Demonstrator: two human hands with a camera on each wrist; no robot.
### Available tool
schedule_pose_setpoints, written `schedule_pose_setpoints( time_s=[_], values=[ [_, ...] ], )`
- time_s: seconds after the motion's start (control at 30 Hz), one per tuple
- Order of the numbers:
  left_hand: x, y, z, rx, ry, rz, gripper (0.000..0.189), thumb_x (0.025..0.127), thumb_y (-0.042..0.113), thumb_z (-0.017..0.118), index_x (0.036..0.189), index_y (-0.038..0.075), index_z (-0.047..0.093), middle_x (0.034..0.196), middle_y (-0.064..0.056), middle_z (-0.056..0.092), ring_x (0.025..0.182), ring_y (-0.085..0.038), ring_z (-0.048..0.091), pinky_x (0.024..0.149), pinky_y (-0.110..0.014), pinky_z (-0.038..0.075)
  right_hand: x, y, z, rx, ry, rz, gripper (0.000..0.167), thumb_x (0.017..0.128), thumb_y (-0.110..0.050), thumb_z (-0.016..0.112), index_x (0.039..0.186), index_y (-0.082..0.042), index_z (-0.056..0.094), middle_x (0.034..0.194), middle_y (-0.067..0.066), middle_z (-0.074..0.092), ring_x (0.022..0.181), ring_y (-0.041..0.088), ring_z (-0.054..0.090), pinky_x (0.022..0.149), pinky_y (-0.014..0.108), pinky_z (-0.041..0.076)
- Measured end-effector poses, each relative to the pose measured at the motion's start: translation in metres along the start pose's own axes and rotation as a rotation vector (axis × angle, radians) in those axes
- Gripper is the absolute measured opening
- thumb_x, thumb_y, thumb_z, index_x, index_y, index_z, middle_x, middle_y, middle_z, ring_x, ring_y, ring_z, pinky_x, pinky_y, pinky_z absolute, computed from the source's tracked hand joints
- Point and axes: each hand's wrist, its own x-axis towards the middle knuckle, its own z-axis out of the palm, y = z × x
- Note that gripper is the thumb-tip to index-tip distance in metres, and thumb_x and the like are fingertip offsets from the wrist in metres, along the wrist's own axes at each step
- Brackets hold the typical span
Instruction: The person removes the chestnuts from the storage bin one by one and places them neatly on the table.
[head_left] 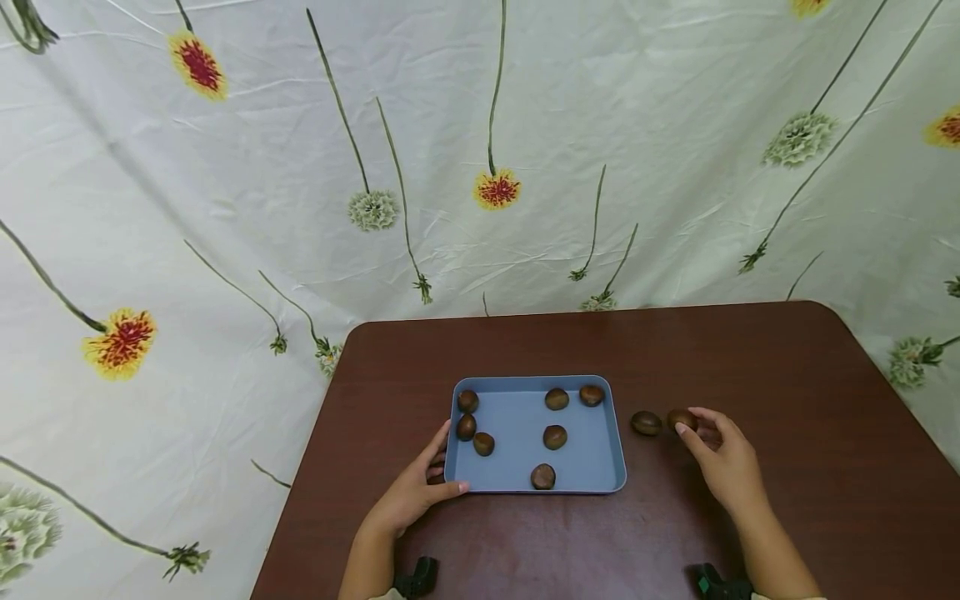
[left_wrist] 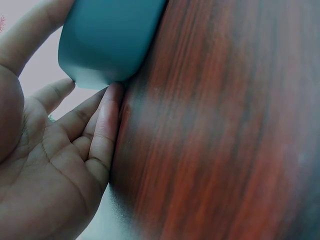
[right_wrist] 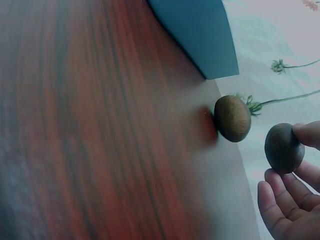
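Note:
A shallow blue tray [head_left: 510, 467] lies on the table with several brown chestnuts in it, among them a chestnut [head_left: 543, 477] by the front rim. My left hand [head_left: 416, 492] holds the tray's near left corner, thumb at the front rim and fingers along the left side. In the left wrist view its fingertips touch the tray wall [left_wrist: 107, 45]. To the right of the tray, my right hand [head_left: 723, 458] pinches a chestnut [right_wrist: 284, 148] between thumb and fingers. Just left of that one, another chestnut [head_left: 646, 423] rests on the table, outside the tray.
The dark brown wooden table [head_left: 810, 400] has rounded far corners. Behind it hangs a white cloth [head_left: 450, 250] printed with flowers. Dark straps [head_left: 420, 577] show at both wrists. Inside the tray, three chestnuts sit near the left wall and the others lie toward the right.

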Motion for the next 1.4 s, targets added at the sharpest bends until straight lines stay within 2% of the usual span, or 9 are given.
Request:
schedule_pose_setpoints(
  time_s=[0.2, 0.53, 0.73, 1.0, 1.27, 1.4],
  values=[
    [0.001, -0.002, -0.001, 0.011, -0.016, -0.001, 0.102, 0.088, 0.032, 0.081, 0.162, 0.042, 0.012, 0.160, -0.014, 0.035, 0.136, -0.037, 0.048, 0.098, -0.043, 0.052, 0.006, 0.004, 0.002, -0.021, -0.028, 0.043, 0.069, 0.102, -0.056, 0.051, 0.148, -0.006, 0.046, 0.137, 0.029, 0.056, 0.123, 0.045, 0.057, 0.089, 0.055, 0.053],
    [-0.001, 0.000, -0.001, 0.015, -0.006, 0.004, 0.100, 0.088, 0.030, 0.081, 0.162, 0.042, 0.014, 0.162, -0.013, 0.032, 0.137, -0.038, 0.047, 0.099, -0.045, 0.051, 0.016, 0.010, 0.005, -0.015, -0.087, 0.102, 0.074, 0.101, -0.061, 0.048, 0.150, -0.005, 0.043, 0.142, 0.030, 0.053, 0.129, 0.046, 0.052, 0.093, 0.056, 0.050],
    [-0.002, 0.002, 0.000, 0.005, 0.006, -0.007, 0.100, 0.087, 0.029, 0.082, 0.161, 0.044, 0.016, 0.161, -0.013, 0.035, 0.137, -0.036, 0.048, 0.100, -0.046, 0.050, 0.021, 0.014, 0.008, -0.026, -0.096, 0.093, 0.072, 0.101, -0.060, 0.048, 0.150, -0.006, 0.044, 0.141, 0.027, 0.053, 0.127, 0.043, 0.052, 0.090, 0.051, 0.050],
    [-0.003, 0.004, 0.000, -0.005, 0.009, -0.004, 0.100, 0.086, 0.029, 0.082, 0.160, 0.046, 0.016, 0.157, -0.015, 0.040, 0.135, -0.036, 0.050, 0.099, -0.046, 0.050, 0.024, 0.015, 0.007, -0.045, -0.132, 0.050, 0.073, 0.103, -0.059, 0.044, 0.151, -0.005, 0.042, 0.143, 0.024, 0.044, 0.124, 0.041, 0.050, 0.082, 0.040, 0.048],
    [-0.003, 0.002, 0.000, -0.002, 0.003, 0.001, 0.102, 0.087, 0.029, 0.082, 0.161, 0.042, 0.015, 0.157, -0.016, 0.040, 0.135, -0.036, 0.050, 0.099, -0.046, 0.051, 0.023, 0.016, 0.006, -0.049, -0.140, 0.045, 0.073, 0.103, -0.058, 0.046, 0.153, -0.005, 0.040, 0.141, 0.023, 0.045, 0.123, 0.040, 0.051, 0.084, 0.041, 0.047],
    [-0.003, 0.002, 0.000, -0.003, 0.001, 0.000, 0.101, 0.087, 0.029, 0.082, 0.161, 0.043, 0.014, 0.157, -0.016, 0.039, 0.135, -0.036, 0.050, 0.099, -0.046, 0.051, 0.021, 0.017, 0.005, -0.017, -0.152, 0.050, 0.076, 0.102, -0.059, 0.048, 0.155, -0.006, 0.037, 0.143, 0.023, 0.043, 0.124, 0.040, 0.050, 0.086, 0.043, 0.048]
  ],
)
